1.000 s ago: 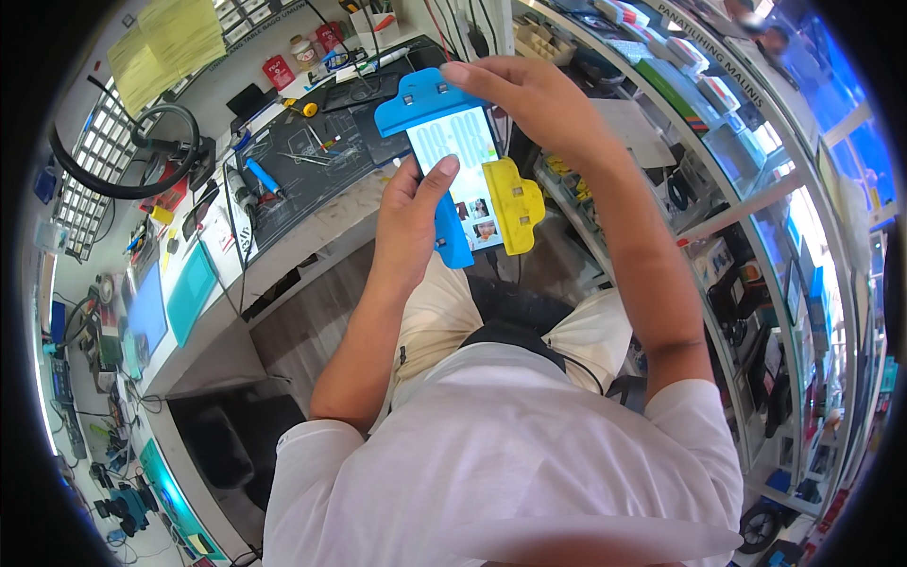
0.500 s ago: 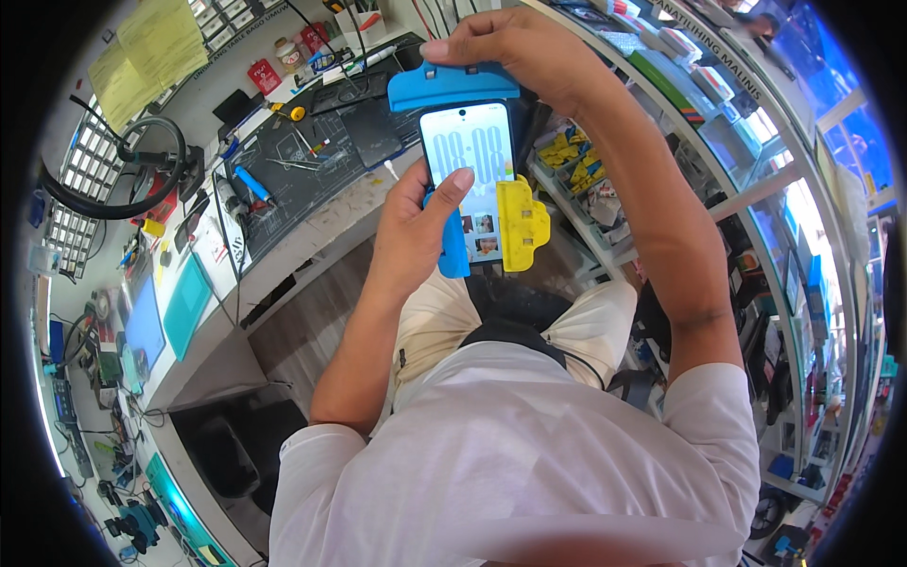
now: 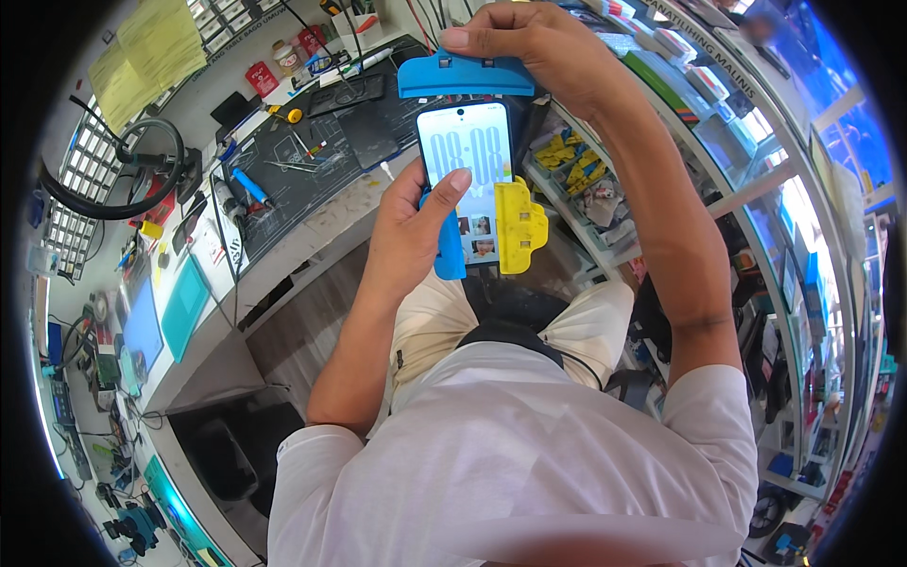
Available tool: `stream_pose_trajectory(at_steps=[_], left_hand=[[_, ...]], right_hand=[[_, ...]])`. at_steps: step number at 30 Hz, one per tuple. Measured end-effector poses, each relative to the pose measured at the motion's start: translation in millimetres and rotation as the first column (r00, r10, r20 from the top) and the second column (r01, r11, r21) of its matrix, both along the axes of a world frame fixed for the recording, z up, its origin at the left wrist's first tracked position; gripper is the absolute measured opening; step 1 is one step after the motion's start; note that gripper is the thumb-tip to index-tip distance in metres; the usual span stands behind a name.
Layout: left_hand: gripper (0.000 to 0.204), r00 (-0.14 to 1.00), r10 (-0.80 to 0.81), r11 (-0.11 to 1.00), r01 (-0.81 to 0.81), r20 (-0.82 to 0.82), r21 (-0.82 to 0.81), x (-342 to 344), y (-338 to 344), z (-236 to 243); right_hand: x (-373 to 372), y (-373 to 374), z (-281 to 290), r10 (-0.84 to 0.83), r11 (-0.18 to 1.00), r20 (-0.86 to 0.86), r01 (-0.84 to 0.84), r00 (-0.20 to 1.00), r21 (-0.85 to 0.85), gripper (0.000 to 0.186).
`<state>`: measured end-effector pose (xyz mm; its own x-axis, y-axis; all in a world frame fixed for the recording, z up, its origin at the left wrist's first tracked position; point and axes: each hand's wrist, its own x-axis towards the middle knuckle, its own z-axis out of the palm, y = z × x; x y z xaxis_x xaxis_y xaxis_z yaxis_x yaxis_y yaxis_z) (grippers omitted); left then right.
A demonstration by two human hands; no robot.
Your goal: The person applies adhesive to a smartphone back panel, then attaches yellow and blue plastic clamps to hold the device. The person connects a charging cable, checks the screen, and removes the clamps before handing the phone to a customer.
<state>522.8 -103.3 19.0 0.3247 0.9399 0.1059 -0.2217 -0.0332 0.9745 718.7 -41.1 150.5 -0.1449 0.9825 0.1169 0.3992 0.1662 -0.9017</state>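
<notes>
My left hand (image 3: 413,222) is wrapped round a smartphone (image 3: 466,151) with a lit screen, its thumb lying over the glass. A blue clamp (image 3: 451,250) grips the phone's left edge beneath that thumb. On the lower right edge sits a yellow clamp (image 3: 520,227). Above the phone's top end, my right hand (image 3: 529,42) pinches a wide blue clamp (image 3: 463,77) between thumb and fingers. A small gap shows between this clamp and the phone. The underside of the phone is hidden.
A workbench with a dark mat (image 3: 312,170) runs along the left, holding tweezers, a blue-handled tool (image 3: 253,185) and papers. A ring-shaped lamp (image 3: 113,170) stands there. To the right, a glass shelf unit holds a bin of yellow clamps (image 3: 576,161).
My right hand has moved the wide blue clamp slightly right and up, away from the phone's top end. The phone in my left hand has shifted only slightly.
</notes>
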Motion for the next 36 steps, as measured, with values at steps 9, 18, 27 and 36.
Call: stream_pose_trajectory(at_steps=[9,18,27,36], left_hand=[[0.039,1.000,-0.003,1.000,0.003,-0.030,-0.021,-1,-1,0],[0.037,0.999,-0.020,0.999,0.019,-0.040,-0.028,-4,0,-1],[0.039,0.999,-0.021,1.000,0.022,-0.026,0.008,-5,0,1],[0.051,0.999,0.046,0.998,-0.047,-0.024,-0.051,-6,8,-11]], right_hand=[[-4,1,-3,0.011,0.999,0.049,-0.012,0.999,0.033,0.031],[-2,-1,-7,-0.008,0.999,0.105,0.004,0.994,0.033,0.030],[-2,10,-38,0.126,0.971,0.022,-0.128,0.992,0.202,0.033],[12,-8,-32,0.171,0.983,0.145,-0.179,0.975,0.044,0.066]])
